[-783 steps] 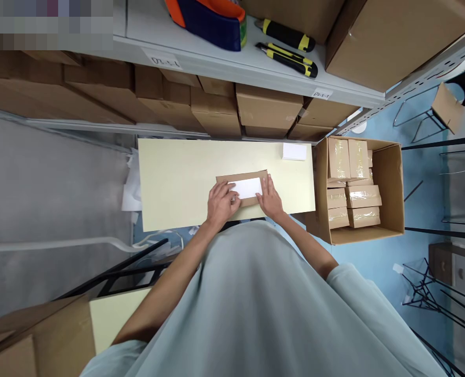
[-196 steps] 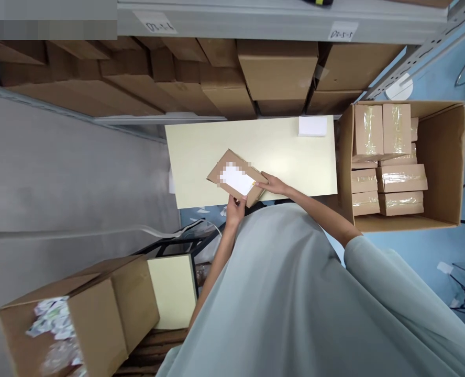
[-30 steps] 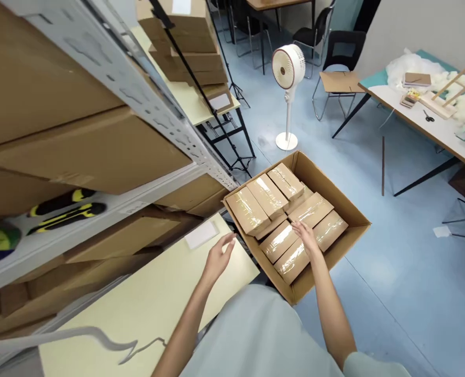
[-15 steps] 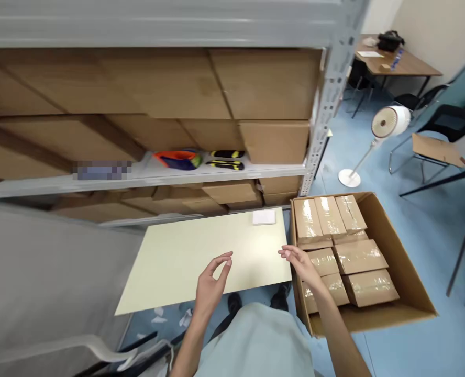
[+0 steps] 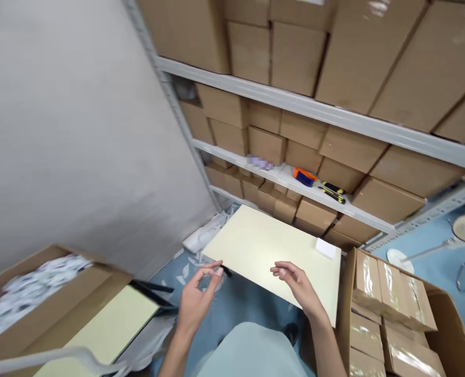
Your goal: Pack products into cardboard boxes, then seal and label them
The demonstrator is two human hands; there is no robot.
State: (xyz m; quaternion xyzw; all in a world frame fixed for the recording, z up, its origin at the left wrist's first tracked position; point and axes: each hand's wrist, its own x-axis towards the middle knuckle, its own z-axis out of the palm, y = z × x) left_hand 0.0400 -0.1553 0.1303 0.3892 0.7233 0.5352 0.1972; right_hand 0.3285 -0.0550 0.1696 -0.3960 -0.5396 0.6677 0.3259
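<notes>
My left hand (image 5: 198, 298) hovers by the near left edge of a pale yellow tabletop (image 5: 264, 243). Its fingers curve with a gap to the thumb, and nothing is in it. Over the near part of the same tabletop, my right hand (image 5: 297, 285) is loosely bent, thumb apart from the fingers and also holding nothing. A small white stack, perhaps paper or cards (image 5: 325, 248), lies at the far right corner of the tabletop, beyond my right hand.
At right stands a large open carton (image 5: 462, 330) of taped brown boxes. Shelving (image 5: 314, 104) full of cartons rises behind, with yellow-black cutters (image 5: 332, 193) and an orange-blue roll (image 5: 305, 176). At left, another carton (image 5: 55, 309) holds white pieces. Scraps litter the floor.
The view has swung left, bringing the left carton of white pieces into sight. My right hand has shifted from the tabletop's right edge to above its near part; both hands stay empty.
</notes>
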